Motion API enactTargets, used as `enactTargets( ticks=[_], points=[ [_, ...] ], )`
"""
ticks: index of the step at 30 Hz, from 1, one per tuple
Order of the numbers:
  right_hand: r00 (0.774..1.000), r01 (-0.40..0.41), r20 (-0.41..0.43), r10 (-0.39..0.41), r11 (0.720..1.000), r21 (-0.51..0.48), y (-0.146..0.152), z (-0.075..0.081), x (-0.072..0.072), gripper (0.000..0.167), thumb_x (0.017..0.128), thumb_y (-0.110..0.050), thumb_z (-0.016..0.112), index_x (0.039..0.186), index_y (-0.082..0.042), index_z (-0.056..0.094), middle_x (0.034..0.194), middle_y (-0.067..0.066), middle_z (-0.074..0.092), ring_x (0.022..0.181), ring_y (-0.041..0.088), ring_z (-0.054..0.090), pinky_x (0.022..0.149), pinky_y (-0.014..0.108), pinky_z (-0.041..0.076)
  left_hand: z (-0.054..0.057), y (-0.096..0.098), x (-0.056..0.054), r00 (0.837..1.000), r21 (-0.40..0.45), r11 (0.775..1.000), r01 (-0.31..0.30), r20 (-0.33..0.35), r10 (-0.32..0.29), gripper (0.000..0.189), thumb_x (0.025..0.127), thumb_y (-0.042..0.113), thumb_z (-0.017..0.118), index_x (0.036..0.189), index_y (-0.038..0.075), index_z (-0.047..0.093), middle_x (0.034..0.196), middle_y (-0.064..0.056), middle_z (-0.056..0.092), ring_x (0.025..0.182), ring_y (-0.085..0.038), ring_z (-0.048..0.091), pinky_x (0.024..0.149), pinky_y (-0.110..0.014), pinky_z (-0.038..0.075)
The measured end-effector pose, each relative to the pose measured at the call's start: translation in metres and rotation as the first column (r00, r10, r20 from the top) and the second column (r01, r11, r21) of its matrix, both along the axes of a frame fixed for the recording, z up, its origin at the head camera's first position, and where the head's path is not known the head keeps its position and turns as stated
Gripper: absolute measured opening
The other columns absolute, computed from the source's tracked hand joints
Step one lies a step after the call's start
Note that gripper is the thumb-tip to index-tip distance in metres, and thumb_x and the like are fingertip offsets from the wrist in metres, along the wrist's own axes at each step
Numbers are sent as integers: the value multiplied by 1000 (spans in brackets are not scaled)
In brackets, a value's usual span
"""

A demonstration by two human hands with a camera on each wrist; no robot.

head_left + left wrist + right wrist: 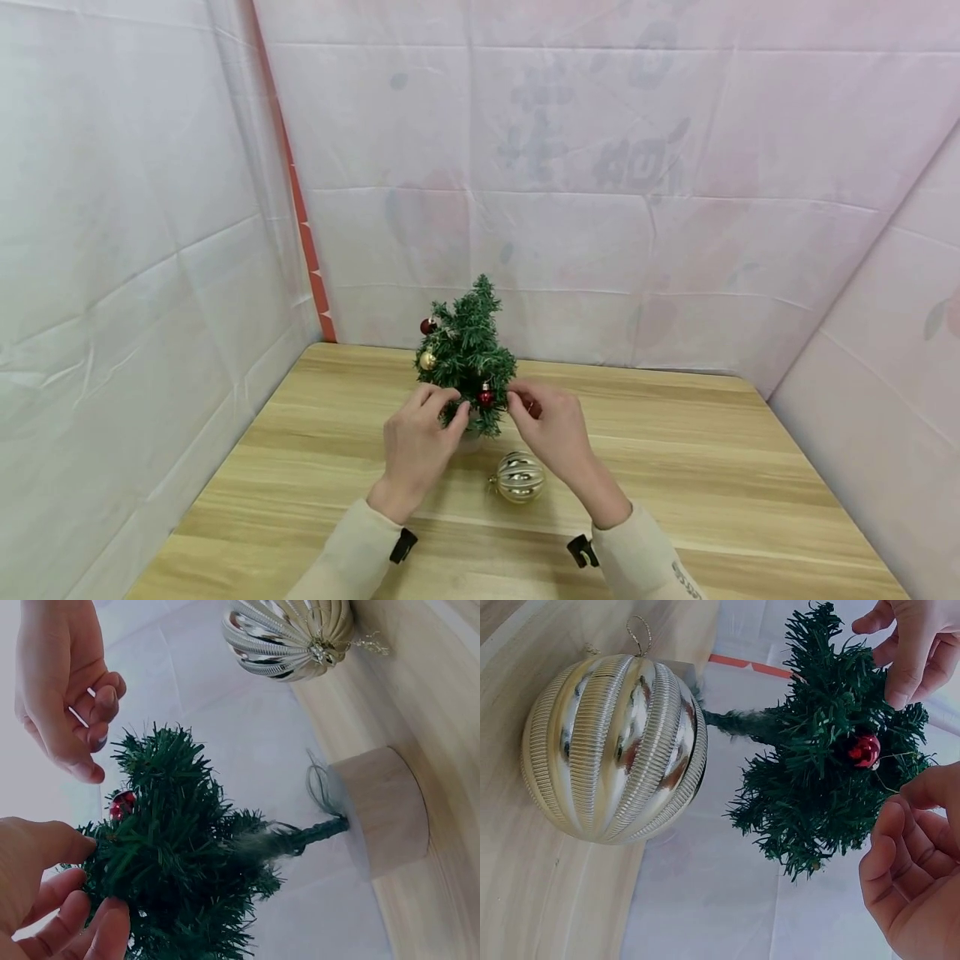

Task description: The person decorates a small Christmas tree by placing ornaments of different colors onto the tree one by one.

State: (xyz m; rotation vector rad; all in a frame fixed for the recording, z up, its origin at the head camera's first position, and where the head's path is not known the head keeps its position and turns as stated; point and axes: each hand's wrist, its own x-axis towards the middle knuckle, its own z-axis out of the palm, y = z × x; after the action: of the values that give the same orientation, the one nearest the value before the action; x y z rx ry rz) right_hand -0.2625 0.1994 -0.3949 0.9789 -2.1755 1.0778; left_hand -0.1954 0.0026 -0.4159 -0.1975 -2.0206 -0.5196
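Note:
A small artificial Christmas tree [468, 333] stands on a pale round base [382, 814]. On its front right side hangs a shiny red bauble [864, 751]. My right hand [551, 421] is beside it, thumb and forefinger pinching the bauble's thin string [889, 784] at the branch tips. From the left, my left hand [420, 442] reaches the lower branches, thumb and forefinger apart with greenery between them [97, 877]. A dark red bauble [428, 326] and a small gold bauble [427, 360] hang on the tree's left side.
A large ribbed gold ball ornament [520, 477] with a string loop [639, 636] lies on the wooden table [675, 467] before the tree, between my forearms. Pale cloth walls [600, 250] enclose the table's back and sides.

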Motion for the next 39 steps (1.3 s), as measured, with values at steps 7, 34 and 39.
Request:
enactTargets(
  ticks=[7, 34, 39],
  points=[
    [1000, -8, 16, 8, 1000, 7, 3, 1, 3, 9, 93, 0, 74, 98, -4, 81, 74, -1, 72, 55, -2, 49, 51, 20, 46, 2, -6, 1, 1000, 27, 1000, 13, -10, -13, 15, 82, 10, 90, 91, 7, 78, 89, -5, 69, 59, -13, 64, 48, -25, 50],
    [989, 11, 143, -30, 991, 130, 39, -33, 15, 13, 91, -3, 78, 103, -8, 79, 72, -8, 64, 57, -4, 47, 50, 19, 44, -3, -42, -8, 995, 192, 979, 62, 62, -75, 7, 92, 3, 79, 99, 1, 79, 97, -14, 80, 73, -24, 76, 61, -36, 63],
    [981, 23, 184, -55, 985, 168, 42, -42, 15, 16, 90, -5, 80, 105, -8, 79, 73, -9, 64, 57, -4, 48, 51, 18, 44, -5, -48, -10, 988, 244, 966, 85, 102, -113, 8, 94, 3, 77, 101, 0, 80, 99, -14, 79, 77, -23, 76, 64, -34, 64]
  ],
)
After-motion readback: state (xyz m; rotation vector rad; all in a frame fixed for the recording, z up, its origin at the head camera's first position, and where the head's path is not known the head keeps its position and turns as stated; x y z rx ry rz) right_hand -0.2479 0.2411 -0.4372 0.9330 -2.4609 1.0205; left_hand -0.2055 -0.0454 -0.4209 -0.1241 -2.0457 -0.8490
